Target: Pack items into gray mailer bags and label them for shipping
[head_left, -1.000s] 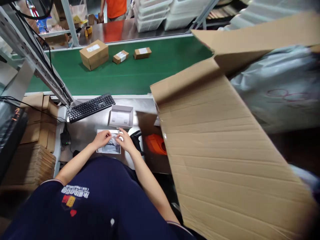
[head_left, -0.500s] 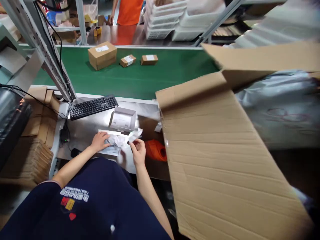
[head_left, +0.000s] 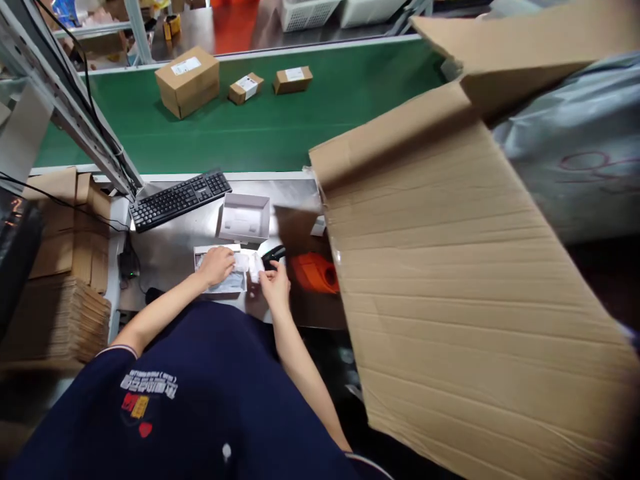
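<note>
An open white box (head_left: 227, 292) lies on the metal bench in front of me, with pale wrapped contents inside. My left hand (head_left: 217, 265) reaches over the box, its fingers curled at the edge of a white crumpled wrapping (head_left: 241, 261). At the box's right side, my right hand (head_left: 276, 288) pinches a small white packet (head_left: 255, 265); whether it joins the wrapping I cannot tell. Just beyond those fingers is a black object (head_left: 273, 255), partly hidden and too small to name. Behind the box sits an empty white box half (head_left: 245, 219), open side up.
A black keyboard (head_left: 180, 200) lies at the back left. Beyond it runs a green conveyor belt (head_left: 270, 137) carrying a larger carton (head_left: 189, 83) and two small ones. A big open cardboard box (head_left: 440, 280) blocks the right side, beside an orange item (head_left: 315, 272). Flattened cartons (head_left: 75, 320) are stacked left.
My right hand has lowered the white packet towards the box, and the black object now shows behind it. My left hand has moved right across the box. The camera has tilted down.
</note>
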Available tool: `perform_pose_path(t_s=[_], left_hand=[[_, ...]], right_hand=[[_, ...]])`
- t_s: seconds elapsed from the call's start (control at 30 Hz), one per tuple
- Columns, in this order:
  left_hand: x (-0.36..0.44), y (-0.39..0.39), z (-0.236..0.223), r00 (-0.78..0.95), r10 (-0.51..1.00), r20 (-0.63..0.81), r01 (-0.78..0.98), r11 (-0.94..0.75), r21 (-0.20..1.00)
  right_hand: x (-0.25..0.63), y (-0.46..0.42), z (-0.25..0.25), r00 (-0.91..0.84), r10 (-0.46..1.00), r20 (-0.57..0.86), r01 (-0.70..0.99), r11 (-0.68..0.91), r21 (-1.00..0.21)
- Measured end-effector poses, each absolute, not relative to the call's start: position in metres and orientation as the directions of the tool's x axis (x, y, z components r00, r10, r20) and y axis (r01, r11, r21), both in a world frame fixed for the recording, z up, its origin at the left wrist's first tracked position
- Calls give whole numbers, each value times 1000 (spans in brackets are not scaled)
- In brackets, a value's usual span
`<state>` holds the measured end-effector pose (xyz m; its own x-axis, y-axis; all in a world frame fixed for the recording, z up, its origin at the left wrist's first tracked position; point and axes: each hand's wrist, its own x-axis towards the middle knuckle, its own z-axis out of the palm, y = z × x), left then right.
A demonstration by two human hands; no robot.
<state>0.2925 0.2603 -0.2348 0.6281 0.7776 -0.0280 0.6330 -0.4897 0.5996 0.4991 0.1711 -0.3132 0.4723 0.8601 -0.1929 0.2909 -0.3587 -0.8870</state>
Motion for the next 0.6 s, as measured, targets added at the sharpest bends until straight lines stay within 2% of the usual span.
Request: perform_pose_path(t_s=[0.07, 0.13, 0.2, 0.27, 0.33, 0.43, 0.5, 0.6], left_hand=[[289, 260, -233, 498, 867, 2, 642, -370, 672], [279, 261, -224, 377, 926, 32, 542, -248, 803], [267, 261, -210, 324, 946, 23, 395, -157, 905], [258, 258, -192, 322, 947, 5, 281, -101, 955], [252, 253, -175, 342, 940, 13, 228, -96, 969], [247, 243, -159, 386, 921, 56, 240, -158, 958], [244, 236, -155, 408, 911, 66, 268, -189, 945], [240, 222, -157, 361, 933, 12, 285, -122, 951]], right_hand=[[501, 158, -324, 394, 893, -217, 503, -407, -762], [497, 147, -330, 289, 921, -261, 638, -388, -665], [491, 140, -329, 235, 931, -281, 728, -360, -583], [485, 137, -318, 261, 930, -259, 750, -364, -552], [480, 136, -298, 298, 942, -157, 699, -327, -636], [471, 138, -258, 235, 958, 166, 615, -14, -789], [464, 141, -233, 122, 928, 352, 625, 203, -753], [456, 149, -207, -19, 891, 453, 699, 336, -631]])
